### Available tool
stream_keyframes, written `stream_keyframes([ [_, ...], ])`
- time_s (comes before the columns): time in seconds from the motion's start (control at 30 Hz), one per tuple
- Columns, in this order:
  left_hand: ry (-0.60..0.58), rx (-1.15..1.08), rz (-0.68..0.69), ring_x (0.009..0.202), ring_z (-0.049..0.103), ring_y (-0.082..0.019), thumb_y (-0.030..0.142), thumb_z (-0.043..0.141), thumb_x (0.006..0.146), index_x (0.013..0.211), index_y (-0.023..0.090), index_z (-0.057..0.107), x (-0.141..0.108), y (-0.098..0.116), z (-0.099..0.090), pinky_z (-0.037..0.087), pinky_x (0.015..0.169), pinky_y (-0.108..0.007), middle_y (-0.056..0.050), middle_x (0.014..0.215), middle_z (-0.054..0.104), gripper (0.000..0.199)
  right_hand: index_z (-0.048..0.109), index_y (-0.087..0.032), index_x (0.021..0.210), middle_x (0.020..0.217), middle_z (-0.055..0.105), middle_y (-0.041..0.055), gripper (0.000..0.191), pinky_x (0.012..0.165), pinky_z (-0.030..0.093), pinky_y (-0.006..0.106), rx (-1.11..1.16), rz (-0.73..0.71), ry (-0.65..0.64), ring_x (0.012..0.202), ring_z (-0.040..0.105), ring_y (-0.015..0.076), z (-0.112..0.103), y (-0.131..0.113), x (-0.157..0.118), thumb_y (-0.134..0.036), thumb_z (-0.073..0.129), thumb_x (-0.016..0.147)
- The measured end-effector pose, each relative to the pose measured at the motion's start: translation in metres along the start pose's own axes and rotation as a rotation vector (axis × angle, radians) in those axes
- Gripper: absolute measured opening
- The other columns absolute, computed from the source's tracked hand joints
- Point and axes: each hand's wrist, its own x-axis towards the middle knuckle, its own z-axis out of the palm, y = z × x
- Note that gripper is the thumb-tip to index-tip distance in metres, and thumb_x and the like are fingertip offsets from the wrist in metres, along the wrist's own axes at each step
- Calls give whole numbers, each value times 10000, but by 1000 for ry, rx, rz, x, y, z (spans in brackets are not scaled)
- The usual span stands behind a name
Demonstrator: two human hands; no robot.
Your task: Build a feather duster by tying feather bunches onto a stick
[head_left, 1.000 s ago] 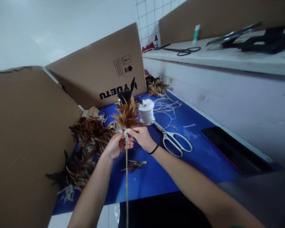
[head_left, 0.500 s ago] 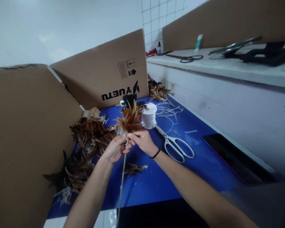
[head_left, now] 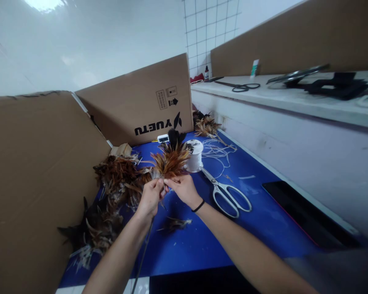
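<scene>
Both hands meet at the base of an upright bunch of orange-brown and black feathers (head_left: 171,160). My left hand (head_left: 151,195) is closed round the bunch's base, and a thin stick (head_left: 143,253) runs down from it towards the lower edge. My right hand (head_left: 184,188), with a black band at the wrist, pinches the base from the other side. Just behind the bunch stands a white spool (head_left: 194,157). Silver scissors (head_left: 228,195) lie to the right of it. A small loose feather tuft (head_left: 178,223) lies below the hands.
Piles of brown feathers (head_left: 116,173) and black feathers (head_left: 88,224) line the left side. Cardboard panels (head_left: 116,106) stand behind the blue table (head_left: 184,255). White cord (head_left: 217,152) and a black phone-like slab (head_left: 306,212) lie right, below a ledge (head_left: 282,92).
My left hand has turned, and the stick's lower end has swung to the left. The feather bunch leans slightly more to the right. The whole view has shifted, with the scene sitting lower.
</scene>
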Motion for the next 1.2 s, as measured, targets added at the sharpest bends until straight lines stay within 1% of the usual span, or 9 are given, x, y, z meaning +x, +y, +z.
stream_keyframes([
  [0.13, 22, -8, 17, 393, 316, -45, 527, 633, 690, 539, 117, 543, 2, -2, 2, 190, 400, -183, 35, 416, 396, 446, 601, -141, 494, 449, 539, -17, 357, 491, 334, 209, -22, 6, 52, 450, 444, 82, 1, 0, 0, -350, 576, 782],
  [0.33, -264, -89, -150, 408, 321, -38, 515, 596, 744, 619, 84, 607, 7, -1, -9, 182, 404, -178, 17, 456, 423, 449, 577, -150, 480, 489, 594, 11, 402, 501, 376, 217, 72, -35, -45, 464, 500, 98, -6, 1, 0, -384, 553, 806],
  [0.43, -311, -153, -232, 457, 376, -42, 458, 620, 749, 687, 86, 631, 9, -1, -12, 232, 426, -165, -15, 545, 500, 377, 583, -153, 489, 496, 608, 18, 411, 484, 381, 223, 95, -32, -53, 465, 523, 112, -8, 2, 2, -421, 559, 801],
  [0.5, -281, -152, -237, 459, 379, -42, 442, 635, 740, 700, 86, 634, 9, -2, -11, 233, 421, -162, -21, 561, 512, 358, 595, -151, 492, 482, 600, 17, 408, 468, 361, 222, 59, -39, -37, 457, 512, 111, -9, 4, 3, -428, 571, 791],
  [0.73, -76, -55, -93, 387, 311, -34, 482, 659, 679, 556, 96, 566, 7, -8, -3, 152, 384, -178, 26, 436, 406, 416, 640, -145, 490, 416, 521, -23, 338, 465, 283, 216, -127, 14, 56, 426, 395, 72, -5, 2, 2, -360, 609, 749],
  [0.83, 1, -44, -54, 370, 293, -34, 483, 655, 671, 535, 116, 537, 10, -12, 1, 148, 381, -182, 43, 409, 384, 408, 640, -153, 501, 424, 516, -31, 299, 467, 282, 213, -127, 3, 114, 425, 384, 69, -2, -1, -2, -316, 595, 748],
  [0.97, 91, -15, 7, 366, 288, -40, 468, 665, 651, 505, 134, 507, 14, -12, 8, 161, 383, -191, 52, 387, 377, 398, 638, -160, 543, 460, 531, -32, 242, 475, 299, 206, -105, -12, 118, 442, 409, 75, 1, -1, -3, -256, 556, 749],
  [1.03, 103, -5, 33, 372, 287, -41, 470, 672, 642, 499, 134, 509, 14, -11, 9, 162, 388, -194, 52, 390, 376, 400, 618, -161, 521, 457, 535, -26, 265, 484, 308, 209, -114, -18, 131, 444, 424, 79, 1, 1, -1, -256, 542, 756],
  [1.2, 34, -8, 34, 403, 306, -46, 491, 686, 629, 546, 113, 573, 10, -7, 10, 170, 402, -197, 42, 420, 397, 404, 597, -156, 522, 515, 604, 1, 246, 512, 355, 208, -33, -45, 129, 487, 510, 97, -1, 6, 5, -237, 539, 747],
])
